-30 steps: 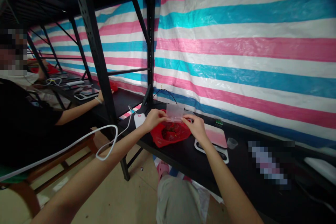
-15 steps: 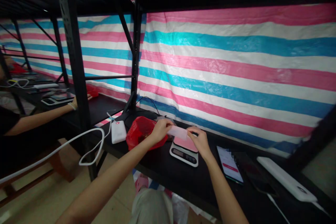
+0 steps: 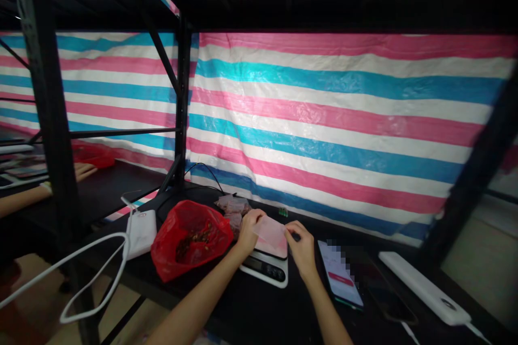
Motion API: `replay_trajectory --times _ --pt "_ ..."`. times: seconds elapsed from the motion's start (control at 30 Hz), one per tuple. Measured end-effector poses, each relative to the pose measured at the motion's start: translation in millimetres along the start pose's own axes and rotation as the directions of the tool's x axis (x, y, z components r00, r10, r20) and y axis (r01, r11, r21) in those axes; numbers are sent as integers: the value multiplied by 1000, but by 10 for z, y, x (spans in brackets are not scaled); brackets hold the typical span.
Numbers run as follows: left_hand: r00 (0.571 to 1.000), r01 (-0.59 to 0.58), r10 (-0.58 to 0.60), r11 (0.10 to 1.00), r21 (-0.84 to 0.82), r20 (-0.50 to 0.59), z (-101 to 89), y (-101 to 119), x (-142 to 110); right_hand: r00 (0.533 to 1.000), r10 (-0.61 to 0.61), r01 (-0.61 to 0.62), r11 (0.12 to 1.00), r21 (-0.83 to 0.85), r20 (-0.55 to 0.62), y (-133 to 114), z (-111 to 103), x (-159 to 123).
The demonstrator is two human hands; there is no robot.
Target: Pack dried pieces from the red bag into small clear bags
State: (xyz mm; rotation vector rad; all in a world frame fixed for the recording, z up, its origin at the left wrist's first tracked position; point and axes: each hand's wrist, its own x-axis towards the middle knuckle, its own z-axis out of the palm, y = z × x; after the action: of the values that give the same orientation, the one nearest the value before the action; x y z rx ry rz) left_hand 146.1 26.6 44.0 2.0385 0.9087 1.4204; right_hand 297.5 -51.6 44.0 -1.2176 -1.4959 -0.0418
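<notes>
Both my hands hold a small clear plastic bag (image 3: 270, 230) just above a white kitchen scale (image 3: 267, 265) with a pink top. My left hand (image 3: 250, 229) pinches the bag's left edge, my right hand (image 3: 300, 243) pinches its right edge. To the left of the scale lies an open red plastic bag (image 3: 190, 237) with dark red bits inside. Several filled small clear bags (image 3: 233, 207) lie behind it on the black shelf.
A phone (image 3: 340, 275) with a lit screen lies right of the scale. A white power bank (image 3: 141, 232) with a white cable lies at the left, another long white one (image 3: 424, 287) at the right. Another person's hand (image 3: 83, 171) rests at far left. Black rack posts (image 3: 52, 135) stand at left.
The view has swung right and down. My hands carried the clear bag from above the red bag over to the scale. The person at the left has almost left the view.
</notes>
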Motion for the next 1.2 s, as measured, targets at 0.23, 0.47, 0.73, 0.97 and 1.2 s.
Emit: replay_trajectory --times 0.23,0.47,0.73,0.97,1.2 --pt "995 -52 45 995 81 91 -95 48 -77 998 53 -53 998 26 -16 -38 25 -14" --pt "990 -70 67 997 18 127 -91 77 -97 998 63 -63 998 13 32 -78 -2 -46" --pt "985 -97 92 995 29 145 -50 6 -87 997 25 -23 999 -25 71 -101 54 -74" --pt "987 -75 58 991 113 149 -78 66 -114 996 50 -51 999 12 67 -111 53 -85" --pt "979 -78 62 994 77 194 -72 70 -144 994 81 -80 997 -9 71 -94 52 -91"
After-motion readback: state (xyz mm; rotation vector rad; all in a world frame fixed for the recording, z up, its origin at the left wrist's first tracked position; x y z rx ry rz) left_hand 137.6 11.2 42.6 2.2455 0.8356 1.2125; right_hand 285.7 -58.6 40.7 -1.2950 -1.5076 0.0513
